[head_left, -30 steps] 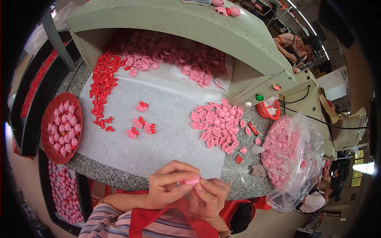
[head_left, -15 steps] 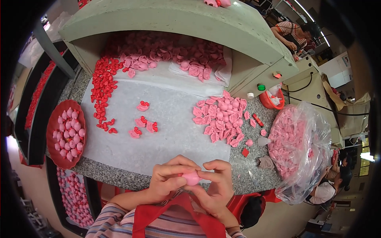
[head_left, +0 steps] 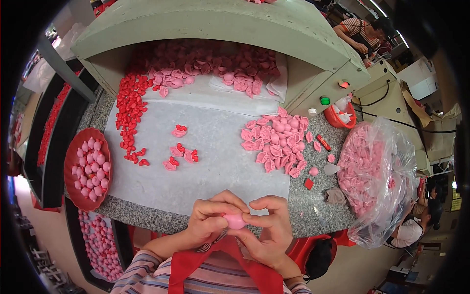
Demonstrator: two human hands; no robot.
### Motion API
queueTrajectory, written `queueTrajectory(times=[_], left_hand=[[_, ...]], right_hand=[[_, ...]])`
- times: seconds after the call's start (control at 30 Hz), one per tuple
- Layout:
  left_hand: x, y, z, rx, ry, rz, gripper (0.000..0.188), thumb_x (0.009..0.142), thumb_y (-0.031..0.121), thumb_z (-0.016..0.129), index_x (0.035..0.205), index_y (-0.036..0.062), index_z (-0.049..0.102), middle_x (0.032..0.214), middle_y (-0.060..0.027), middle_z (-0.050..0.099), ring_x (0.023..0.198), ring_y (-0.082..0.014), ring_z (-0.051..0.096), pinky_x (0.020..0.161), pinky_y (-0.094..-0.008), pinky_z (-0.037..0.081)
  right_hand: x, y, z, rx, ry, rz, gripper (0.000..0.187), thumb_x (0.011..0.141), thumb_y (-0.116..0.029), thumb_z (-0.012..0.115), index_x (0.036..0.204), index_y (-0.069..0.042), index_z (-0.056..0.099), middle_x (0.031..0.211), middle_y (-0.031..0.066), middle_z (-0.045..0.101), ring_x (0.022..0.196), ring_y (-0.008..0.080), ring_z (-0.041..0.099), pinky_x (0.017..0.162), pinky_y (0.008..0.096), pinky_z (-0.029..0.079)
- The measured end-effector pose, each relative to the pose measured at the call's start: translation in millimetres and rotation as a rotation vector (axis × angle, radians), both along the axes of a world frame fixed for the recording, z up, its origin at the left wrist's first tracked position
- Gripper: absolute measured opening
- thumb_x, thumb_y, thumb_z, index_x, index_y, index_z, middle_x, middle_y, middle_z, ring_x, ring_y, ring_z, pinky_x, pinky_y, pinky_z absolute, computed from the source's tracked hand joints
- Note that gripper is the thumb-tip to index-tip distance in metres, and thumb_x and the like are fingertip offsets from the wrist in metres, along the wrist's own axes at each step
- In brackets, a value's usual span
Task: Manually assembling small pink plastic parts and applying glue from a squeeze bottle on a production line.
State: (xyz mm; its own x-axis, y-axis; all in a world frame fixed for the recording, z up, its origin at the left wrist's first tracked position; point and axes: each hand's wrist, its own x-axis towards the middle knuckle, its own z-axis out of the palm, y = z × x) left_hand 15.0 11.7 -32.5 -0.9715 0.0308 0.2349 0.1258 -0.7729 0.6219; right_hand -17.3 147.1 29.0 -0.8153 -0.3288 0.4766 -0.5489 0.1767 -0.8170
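A rounded pink plastic-looking piece with a bit of red at its left side is pinched between my two hands, over the table's near edge. My left hand has fingers and thumb closed on its left end. At its right end the thumb and fingertips of my right hand press on it. Beyond them, on a white sheet, lie several pink shell-like pieces with red parts. Small red pieces spread along the sheet's left side; pink shells and balls are heaped on its right.
A pale green hooded cabinet spans the back, with more pieces inside. Left stands a red bowl of pink pieces. On the right are a filled clear bag, an orange basket, a grey cloth and a small blade.
The whole view has shifted slightly, so the table things appear a little farther right. Both hands keep hold of the pink piece in nearly the same pose.
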Motion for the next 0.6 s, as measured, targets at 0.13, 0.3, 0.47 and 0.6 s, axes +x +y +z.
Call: queueTrajectory(times=[0.13,0.3,0.47,0.6], left_hand=[[0.6,0.5,-0.7,0.008,0.002,-0.004,0.026,0.078,0.006,0.051,0.099,-0.0039,0.061,0.103,-0.019,0.054,0.096,-0.0241,0.052,0.085,-0.0348,0.041],[0.0,-0.5,2.0,-0.135,-0.004,0.046,0.023,0.083,0.016,0.055,0.1,0.0027,0.061,0.1,-0.0186,0.053,0.092,-0.0276,0.054,0.08,-0.0372,0.046],[1.5,-0.6,9.3,-0.181,-0.079,0.127,0.021,0.082,0.01,0.055,0.101,0.0019,0.061,0.102,-0.0198,0.053,0.093,-0.0272,0.055,0.08,-0.036,0.047],[2.7,-2.1,10.9,-0.109,-0.059,0.164,0.026,0.078,-0.01,0.05,0.1,-0.0018,0.062,0.105,-0.022,0.055,0.096,-0.0259,0.056,0.082,-0.033,0.046]], right_hand=[[0.3,0.7,0.4,0.012,0.014,0.003,0.035,0.055,-0.006,0.079,0.084,-0.006,0.061,0.094,0.0087,0.055,0.083,0.0214,0.052,0.068,0.029,0.043],[0.1,2.5,-0.5,0.032,0.026,-0.005,0.035,0.055,-0.005,0.079,0.084,-0.006,0.059,0.093,0.0091,0.056,0.083,0.0221,0.052,0.068,0.0296,0.043],[-2.1,4.1,-3.2,0.099,0.084,-0.04,0.039,0.055,-0.007,0.079,0.088,-0.006,0.059,0.095,0.0114,0.053,0.084,0.0222,0.052,0.07,0.0309,0.043],[-1.9,1.8,-2.7,0.114,0.112,-0.037,0.038,0.056,-0.006,0.078,0.088,-0.006,0.058,0.095,0.0109,0.054,0.083,0.0228,0.052,0.07,0.0315,0.043]])
